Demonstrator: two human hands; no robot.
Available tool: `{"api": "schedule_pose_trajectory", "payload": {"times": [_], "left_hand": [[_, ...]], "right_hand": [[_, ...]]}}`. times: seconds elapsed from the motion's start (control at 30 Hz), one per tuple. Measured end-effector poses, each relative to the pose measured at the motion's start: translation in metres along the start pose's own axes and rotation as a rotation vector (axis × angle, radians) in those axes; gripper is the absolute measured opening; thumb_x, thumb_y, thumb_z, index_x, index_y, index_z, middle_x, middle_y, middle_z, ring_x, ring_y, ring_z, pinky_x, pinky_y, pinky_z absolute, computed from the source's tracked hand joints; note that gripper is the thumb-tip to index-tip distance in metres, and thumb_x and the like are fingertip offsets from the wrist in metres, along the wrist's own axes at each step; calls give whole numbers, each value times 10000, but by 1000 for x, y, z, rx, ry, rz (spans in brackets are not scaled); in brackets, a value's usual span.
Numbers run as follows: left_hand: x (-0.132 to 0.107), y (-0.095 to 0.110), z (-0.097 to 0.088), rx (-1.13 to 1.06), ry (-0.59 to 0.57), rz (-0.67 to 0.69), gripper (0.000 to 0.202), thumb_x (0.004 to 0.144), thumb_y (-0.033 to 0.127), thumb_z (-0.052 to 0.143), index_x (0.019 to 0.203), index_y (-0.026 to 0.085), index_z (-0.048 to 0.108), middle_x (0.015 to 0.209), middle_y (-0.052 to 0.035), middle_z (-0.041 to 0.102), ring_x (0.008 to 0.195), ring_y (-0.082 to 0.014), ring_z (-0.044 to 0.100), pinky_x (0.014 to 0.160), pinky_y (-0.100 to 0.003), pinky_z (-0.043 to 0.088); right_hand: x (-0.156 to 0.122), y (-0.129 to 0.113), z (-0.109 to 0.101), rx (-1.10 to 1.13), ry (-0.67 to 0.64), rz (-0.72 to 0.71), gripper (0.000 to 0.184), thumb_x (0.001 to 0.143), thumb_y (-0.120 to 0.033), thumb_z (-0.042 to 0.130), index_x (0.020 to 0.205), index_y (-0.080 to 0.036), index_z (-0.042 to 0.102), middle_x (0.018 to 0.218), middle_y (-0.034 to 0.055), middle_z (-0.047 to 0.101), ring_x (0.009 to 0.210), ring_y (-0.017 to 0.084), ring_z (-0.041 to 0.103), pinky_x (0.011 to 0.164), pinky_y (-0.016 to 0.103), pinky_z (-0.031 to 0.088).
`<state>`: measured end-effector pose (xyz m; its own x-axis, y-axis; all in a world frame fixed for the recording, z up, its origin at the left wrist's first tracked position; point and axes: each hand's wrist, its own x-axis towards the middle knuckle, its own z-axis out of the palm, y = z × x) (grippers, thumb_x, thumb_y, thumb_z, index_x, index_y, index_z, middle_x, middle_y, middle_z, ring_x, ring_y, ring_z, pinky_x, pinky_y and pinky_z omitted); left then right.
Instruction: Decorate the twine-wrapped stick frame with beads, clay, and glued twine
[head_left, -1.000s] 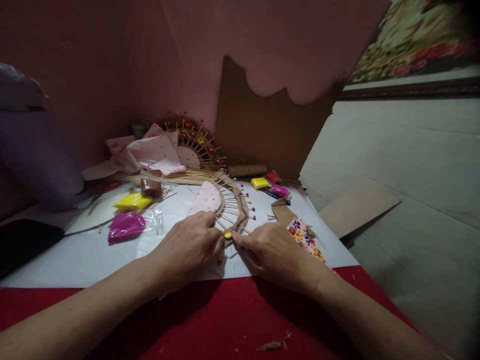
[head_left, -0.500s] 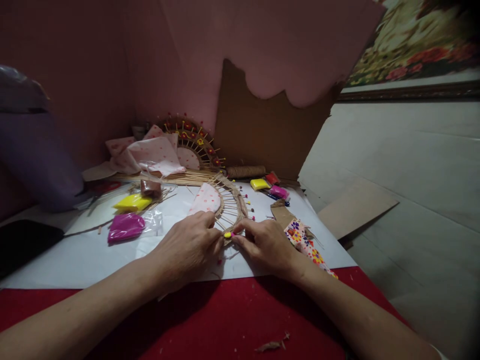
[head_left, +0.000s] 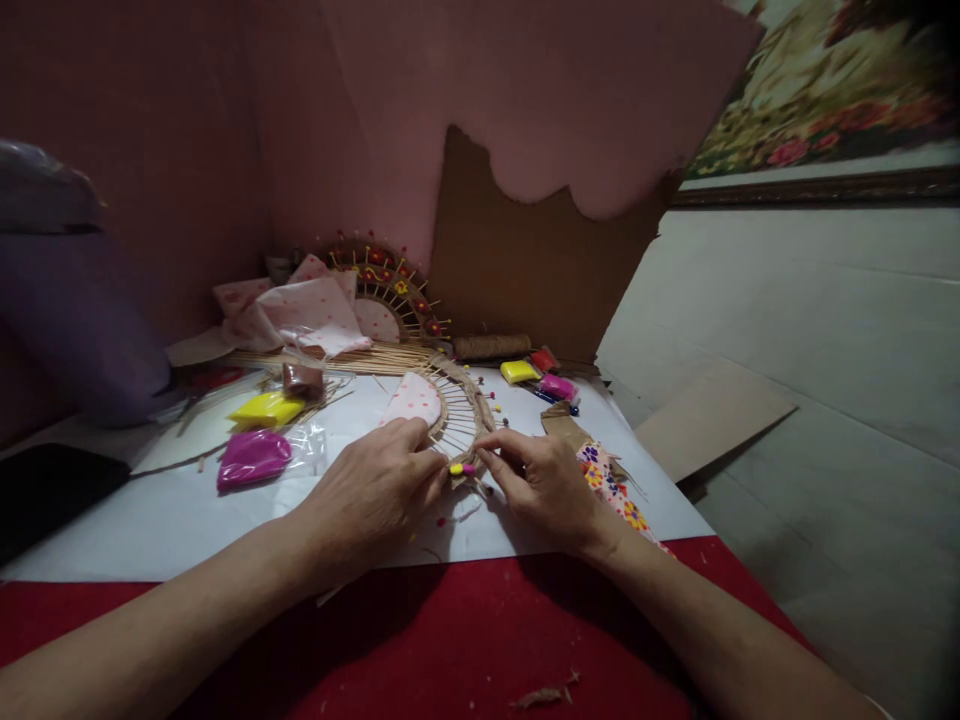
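On the white sheet lies a half-round stick fan (head_left: 459, 425), with a twine-covered outer band, thin spokes and small coloured beads on its rim. Its inner half-circle of dotted fabric (head_left: 414, 398) is pale pink. My left hand (head_left: 390, 480) is closed on the fan's near end, fingertips hidden under the knuckles. Beside those fingers, a yellow clay piece (head_left: 455, 469) and a magenta clay piece (head_left: 469, 469) sit on the band. My right hand (head_left: 547, 485) has thumb and forefinger pinched together just above the magenta piece; what they hold, if anything, is too small to see.
Left of the fan are a yellow clay packet (head_left: 266, 409), a magenta clay packet (head_left: 253, 459) and a brown one (head_left: 302, 380). Behind stand a finished-looking fan (head_left: 405, 287), a twine roll (head_left: 491, 347) and a cardboard sheet (head_left: 540, 270). Floral fabric (head_left: 626, 505) lies right.
My right fingertips have moved off the magenta clay piece, slightly up and to the right, so more of it shows. My left hand stays almost where it was.
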<state>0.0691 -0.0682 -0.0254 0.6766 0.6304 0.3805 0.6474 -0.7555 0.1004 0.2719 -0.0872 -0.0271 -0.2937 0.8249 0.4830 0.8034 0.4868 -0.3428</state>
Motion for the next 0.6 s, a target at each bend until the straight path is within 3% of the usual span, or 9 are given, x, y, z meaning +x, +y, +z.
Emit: {"api": "schedule_pose_trajectory", "payload": {"times": [0.2,0.6], "left_hand": [[0,-3,2,-13,16,8,301,904,252,385,753,175,634,767,-35,472,689,-141,427,621,-266,343],[-2,-1,1,-8,-23,19,298,897,243,391,733,180,632,780,-37,468,696,-143,425,628,-270,352]], "right_hand": [[-2,-4,-1,-25,-68,-205,296,755,-134,512,963,-206,709,798,45,658,731,158,577,659,280,405],[-2,-7,-1,-197,-157,-246,186,791,-206,541,840,-234,718,705,19,545,677,144,477,592,274,321]]}}
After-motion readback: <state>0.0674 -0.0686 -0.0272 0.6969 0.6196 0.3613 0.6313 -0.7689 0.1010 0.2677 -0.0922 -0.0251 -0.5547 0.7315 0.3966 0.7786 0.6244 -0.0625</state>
